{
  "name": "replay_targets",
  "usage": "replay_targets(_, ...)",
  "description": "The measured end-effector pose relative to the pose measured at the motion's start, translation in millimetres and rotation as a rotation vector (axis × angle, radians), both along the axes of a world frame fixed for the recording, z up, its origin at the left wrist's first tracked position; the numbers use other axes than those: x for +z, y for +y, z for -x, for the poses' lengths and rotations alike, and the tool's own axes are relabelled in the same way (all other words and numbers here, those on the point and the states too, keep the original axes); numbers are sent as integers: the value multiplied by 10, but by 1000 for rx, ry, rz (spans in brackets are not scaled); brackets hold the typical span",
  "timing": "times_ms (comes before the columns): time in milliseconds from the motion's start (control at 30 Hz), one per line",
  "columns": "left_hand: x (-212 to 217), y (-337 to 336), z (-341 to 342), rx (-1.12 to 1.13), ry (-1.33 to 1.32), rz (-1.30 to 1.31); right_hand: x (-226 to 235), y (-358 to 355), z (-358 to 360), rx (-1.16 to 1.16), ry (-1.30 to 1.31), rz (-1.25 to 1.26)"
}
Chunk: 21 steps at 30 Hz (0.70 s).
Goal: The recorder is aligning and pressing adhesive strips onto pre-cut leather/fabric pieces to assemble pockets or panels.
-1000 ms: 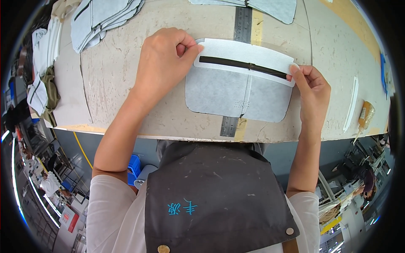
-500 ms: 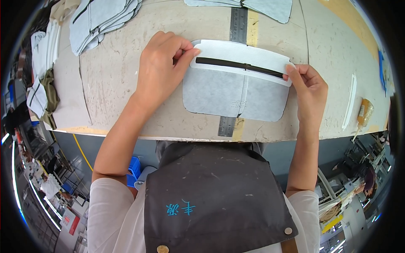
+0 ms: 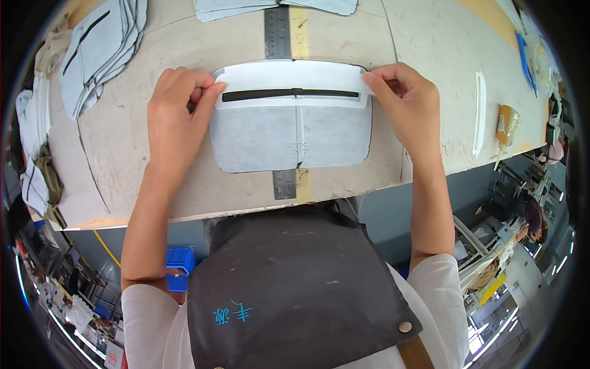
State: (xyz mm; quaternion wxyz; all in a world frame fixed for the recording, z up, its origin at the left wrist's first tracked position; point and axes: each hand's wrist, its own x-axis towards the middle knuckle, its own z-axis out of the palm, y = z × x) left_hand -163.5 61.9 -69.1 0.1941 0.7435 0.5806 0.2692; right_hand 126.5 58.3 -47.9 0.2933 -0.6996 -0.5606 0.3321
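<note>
A light grey fabric panel (image 3: 255, 136) with rounded corners lies on the table in front of me. Along its upper part is a white slotted strip (image 3: 258, 75), whose long narrow slot shows black (image 3: 332, 94). My left hand (image 3: 175, 117) pinches the strip's left end between thumb and fingers. At the opposite end, my right hand (image 3: 413, 114) is closed in a pinch on the upper right corner. Whether the fingertips also grip the panel beneath cannot be made out. A dark steel ruler (image 3: 277, 34) runs under the panel.
Yellow tape (image 3: 299, 34) lies along the ruler. Stacked grey panels (image 3: 98, 55) sit at the far left, with more panels (image 3: 246, 7) at the back. To the right are a thin white strip (image 3: 479, 114), a glue bottle (image 3: 507, 126) and a blue pen-like tool (image 3: 526, 64).
The view has shifted, moving the table's contents leftward in the picture. The strip and panel now lie more level. My right fingers have moved from the slot's end up to the corner.
</note>
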Motion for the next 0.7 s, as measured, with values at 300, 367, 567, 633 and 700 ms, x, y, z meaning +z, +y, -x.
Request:
replay_targets(300, 5, 7, -15, 31, -18, 18, -119, 6, 23, 169, -246, -243)
replay_targets(367, 6, 12, -22, 27, -19, 17, -137, 4, 16, 191, -293, -288)
replay_targets(567, 7, 1, -15, 34, -18, 22, -189, -7, 23, 212, -331, -355)
replay_targets(633, 8, 3, -14, 32, -18, 18, -207, -13, 23, 214, -342, -369)
replay_targets(700, 12, 4, -14, 30, -10, 18, -221, -20, 26, 217, -352, -382)
